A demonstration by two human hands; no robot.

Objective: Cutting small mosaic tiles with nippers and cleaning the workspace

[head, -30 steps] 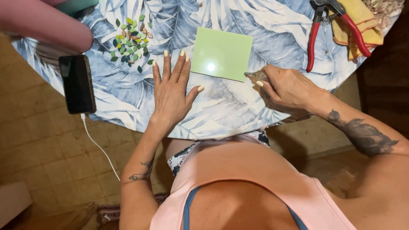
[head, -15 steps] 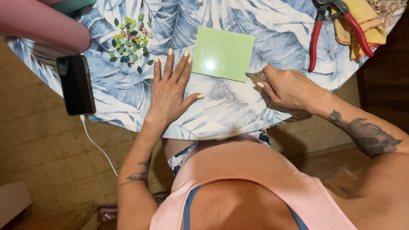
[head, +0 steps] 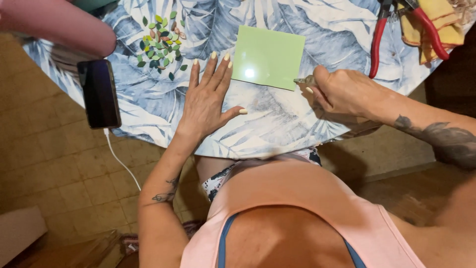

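Your right hand (head: 342,92) closes around a small tool (head: 303,80) (mostly hidden) at the glossy pale-green tile (head: 268,57); your left hand (head: 208,101) lies flat, empty, fingers spread.

Left hand (head: 208,101): laid flat, fingers spread, on the leaf-patterned tablecloth (head: 277,119); fingertips just beside the tile's 9 o'clock edge.
Right hand (head: 342,92): closed around a small metal tool (head: 303,80), whose tip is set at the tile's 4 o'clock corner.
Green tile (head: 268,57): square, pale, glossy, laid flat.
Leaf-shaped pieces (head: 159,42): scattered at 11 o'clock of the left hand.
Phone (head: 99,93): dark, at 9 o'clock, cable attached.
Red-handled pliers (head: 379,37): at 1 o'clock, beside a yellow cloth (head: 436,22).
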